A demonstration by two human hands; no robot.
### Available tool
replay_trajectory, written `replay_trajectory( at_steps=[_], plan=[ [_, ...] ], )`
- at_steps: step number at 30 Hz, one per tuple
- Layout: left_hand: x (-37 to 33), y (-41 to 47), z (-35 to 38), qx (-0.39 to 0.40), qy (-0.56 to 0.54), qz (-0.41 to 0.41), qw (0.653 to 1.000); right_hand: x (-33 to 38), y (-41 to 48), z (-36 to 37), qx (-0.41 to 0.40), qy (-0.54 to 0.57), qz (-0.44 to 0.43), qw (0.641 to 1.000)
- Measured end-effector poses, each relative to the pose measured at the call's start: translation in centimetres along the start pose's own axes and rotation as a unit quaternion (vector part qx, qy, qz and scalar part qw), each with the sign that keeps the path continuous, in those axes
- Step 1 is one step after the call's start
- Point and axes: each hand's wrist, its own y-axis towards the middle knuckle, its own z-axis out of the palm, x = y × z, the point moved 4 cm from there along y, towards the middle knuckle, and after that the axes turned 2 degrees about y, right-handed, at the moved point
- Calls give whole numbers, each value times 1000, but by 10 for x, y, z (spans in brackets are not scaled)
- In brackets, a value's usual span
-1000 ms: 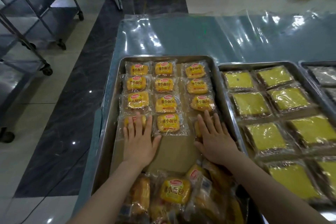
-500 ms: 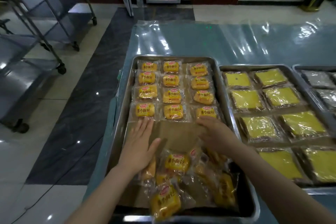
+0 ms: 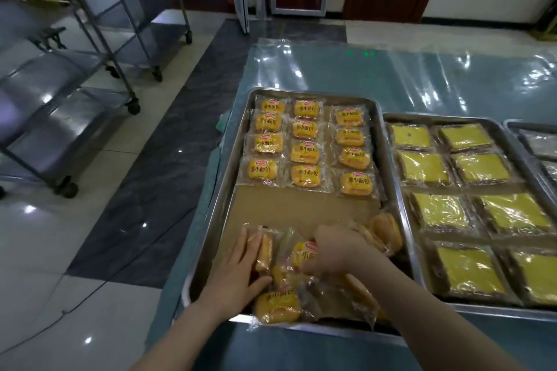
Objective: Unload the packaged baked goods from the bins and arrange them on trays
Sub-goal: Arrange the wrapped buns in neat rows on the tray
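Note:
A steel tray [image 3: 233,159] lined with brown paper holds several yellow bread packets [image 3: 304,153] laid in neat rows at its far end. At its near end lies a loose pile of the same packets [image 3: 280,306]. My left hand [image 3: 236,274] rests flat against the pile's left side, touching a packet standing on edge [image 3: 263,253]. My right hand [image 3: 340,247] is over the pile's middle with fingers curled down on a packet [image 3: 303,251]; whether it grips it is unclear.
A second steel tray [image 3: 404,208] to the right holds rows of flat yellow cake packets [image 3: 422,167]. A third tray [image 3: 512,126] shows at the far right edge. The table wears shiny plastic sheeting [image 3: 376,75]. Wheeled steel racks [image 3: 99,48] stand on the floor to the left.
Both hands have drawn back from the arranged rows to the loose pile at the tray's near end. The view has swung left and tilted down.

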Motion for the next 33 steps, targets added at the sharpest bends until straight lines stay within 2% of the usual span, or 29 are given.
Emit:
replay_trajectory(
  at_steps=[2,6,9,12,14,16,19,22,23,24,27,33],
  plan=[
    [2,2,-3,12,-6,-1,1000,0,0,-7,-5,29,10,1000],
    [4,11,-12,7,-3,22,1000,8,11,-30,-113,106,30,987],
    [11,19,-22,-17,-31,20,999,13,29,-37,-190,58,24,980],
    [17,28,-36,-81,-131,17,988,7,52,-26,-178,29,31,983],
    [19,33,-47,-115,-223,-20,968,2,61,-20,-186,40,-2,982],
    [22,40,-56,-163,-320,-84,930,2,67,-18,-197,24,-64,978],
    [20,50,-61,-203,-498,-137,832,-4,70,-20,-204,3,-80,976],
    [11,67,-55,-134,-666,-141,720,-14,72,-27,-240,32,-49,969],
    [9,71,-52,-108,-692,-149,698,-15,71,-29,-249,55,-51,965],
    [8,74,-49,-85,-702,-153,691,-15,70,-30,-259,79,-60,961],
    [8,76,-42,-50,-680,-142,718,-13,68,-29,-261,86,-86,958],
    [15,76,-44,-43,-601,-139,786,-19,64,-24,-222,112,-125,961]
  ],
)
